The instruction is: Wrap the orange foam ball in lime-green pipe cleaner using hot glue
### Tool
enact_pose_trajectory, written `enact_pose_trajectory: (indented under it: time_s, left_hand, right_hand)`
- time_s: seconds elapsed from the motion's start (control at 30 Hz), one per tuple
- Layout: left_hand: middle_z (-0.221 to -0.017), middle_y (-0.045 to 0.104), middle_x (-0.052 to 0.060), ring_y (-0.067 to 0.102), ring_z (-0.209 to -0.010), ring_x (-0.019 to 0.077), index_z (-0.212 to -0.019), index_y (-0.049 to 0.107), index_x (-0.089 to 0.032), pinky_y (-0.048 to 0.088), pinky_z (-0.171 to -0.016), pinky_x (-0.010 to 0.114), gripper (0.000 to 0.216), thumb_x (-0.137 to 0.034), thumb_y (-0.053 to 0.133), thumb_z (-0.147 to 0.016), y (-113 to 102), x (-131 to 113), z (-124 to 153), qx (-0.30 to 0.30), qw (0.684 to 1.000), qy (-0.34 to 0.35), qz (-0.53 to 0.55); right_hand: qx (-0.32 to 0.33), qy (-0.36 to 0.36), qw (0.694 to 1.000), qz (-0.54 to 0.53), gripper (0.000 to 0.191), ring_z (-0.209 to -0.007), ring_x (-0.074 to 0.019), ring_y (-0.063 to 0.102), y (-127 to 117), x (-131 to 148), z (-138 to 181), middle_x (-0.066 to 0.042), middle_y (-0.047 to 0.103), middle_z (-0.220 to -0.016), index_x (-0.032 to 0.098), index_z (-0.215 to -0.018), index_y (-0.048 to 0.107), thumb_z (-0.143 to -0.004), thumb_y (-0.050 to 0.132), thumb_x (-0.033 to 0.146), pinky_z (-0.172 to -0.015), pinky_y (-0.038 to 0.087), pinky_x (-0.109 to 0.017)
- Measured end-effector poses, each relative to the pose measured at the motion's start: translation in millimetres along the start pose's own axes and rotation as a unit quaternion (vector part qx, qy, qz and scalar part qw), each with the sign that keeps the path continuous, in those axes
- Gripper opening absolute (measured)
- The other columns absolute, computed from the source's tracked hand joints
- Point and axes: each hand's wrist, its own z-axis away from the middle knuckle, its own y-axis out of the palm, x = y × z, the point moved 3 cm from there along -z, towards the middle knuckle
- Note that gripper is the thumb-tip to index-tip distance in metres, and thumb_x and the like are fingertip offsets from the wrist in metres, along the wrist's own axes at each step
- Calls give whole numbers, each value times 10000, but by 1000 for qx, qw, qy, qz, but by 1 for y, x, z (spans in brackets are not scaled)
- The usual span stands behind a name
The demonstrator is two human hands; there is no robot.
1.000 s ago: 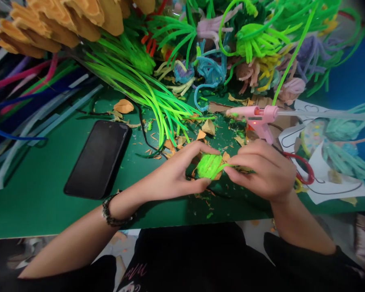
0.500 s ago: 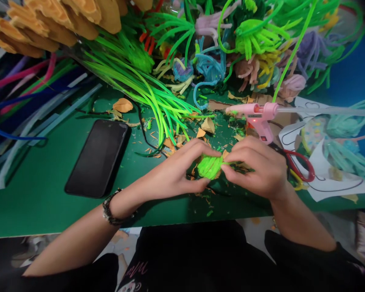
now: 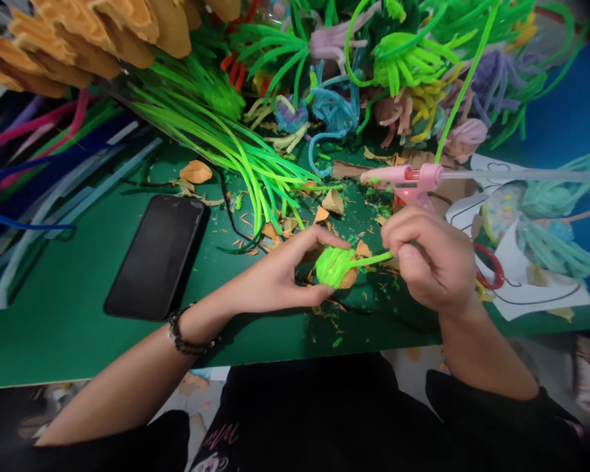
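Observation:
Between the thumb and fingers of my left hand (image 3: pixel 280 272) is a small ball wound with lime-green pipe cleaner (image 3: pixel 333 263); a bit of brown material shows at its lower right side. A loose pipe cleaner end (image 3: pixel 372 259) runs from the ball to my right hand (image 3: pixel 430 259), whose closed fingers pinch it. The end is stretched nearly straight. Just behind my right hand lies a pink glue gun (image 3: pixel 406 181) with a long clear glue stick in its back and a small red light lit.
A black phone (image 3: pixel 156 257) lies left of my hands. Green pipe cleaners (image 3: pixel 255 164) spread behind them, with pompom-like bundles farther back. Orange cardboard scraps (image 3: pixel 333 202) litter the green table (image 3: pixel 69 334). Red-handled scissors (image 3: pixel 491 265) and white paper cutouts (image 3: pixel 535 298) lie at the right.
My right hand has moved right, away from the ball, drawing out a length of green pipe cleaner. My left hand keeps holding the ball, which has turned slightly.

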Motion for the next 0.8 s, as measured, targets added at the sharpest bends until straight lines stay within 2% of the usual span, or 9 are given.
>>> enact_pose_trajectory:
  time_s: [0.13,0.23,0.37,0.43,0.57,0.7,0.73,0.8]
  left_hand:
    - [-1076,575,67,588,-983,168,-1174,448,-198,488,-770,259,418,-170,606,-788,2,0,1,11,1000,-13,15]
    - [-1089,564,69,583,-1001,173,-1184,430,-205,496,-789,269,420,-177,591,-797,3,-1,1,31,999,-28,31]
    - [-1183,524,97,516,-1162,235,-1181,434,-205,487,-912,363,416,-210,563,-786,2,-2,0,75,996,-36,33]
    - [-1232,492,99,452,-1246,258,-1199,442,-216,415,-1030,431,442,-235,568,-776,0,-3,0,90,996,-14,21]
    - [-1319,417,95,342,-1335,274,-1262,434,-262,290,-1131,470,588,-267,664,-721,-7,1,-1,49,998,31,-19]
    - [-1330,412,90,372,-1305,271,-1260,469,-286,376,-1063,416,643,-403,738,-687,-12,5,-1,5,997,76,13]
    - [-1302,438,90,407,-1271,261,-1236,494,-280,406,-1028,396,615,-421,740,-689,-13,5,-1,-13,995,94,23]
    - [-1154,541,80,511,-1136,218,-1090,582,-250,456,-942,354,394,-393,706,-744,-15,2,-2,-59,991,112,33]
  right_hand:
    - [2,-7,1000,-8,168,-613,-108,454,2,-2,2,14,442,-665,203,-698,413,-841,422,116,-551,381,-268]
    - [6,-5,1000,-12,170,-610,-106,451,4,-2,1,16,436,-661,202,-709,412,-860,421,124,-552,381,-267]
    - [9,2,1000,-1,154,-638,-106,476,7,-1,0,8,466,-692,198,-740,444,-884,423,147,-569,393,-262]
    - [7,0,1000,8,149,-638,-111,486,7,0,0,5,479,-694,201,-744,456,-879,429,144,-564,392,-263]
    - [3,2,1000,21,157,-599,-117,467,7,-1,0,9,467,-660,207,-716,456,-860,438,147,-548,384,-265]
    - [-21,18,998,53,172,-575,-115,439,3,-4,0,15,444,-637,207,-693,444,-856,441,154,-549,368,-270]
    - [-30,21,997,62,176,-573,-115,435,2,-5,0,15,443,-632,207,-689,440,-857,439,154,-551,363,-272]
    - [-40,23,997,69,185,-567,-116,431,0,-6,-1,16,442,-622,208,-680,437,-857,433,156,-554,361,-278]
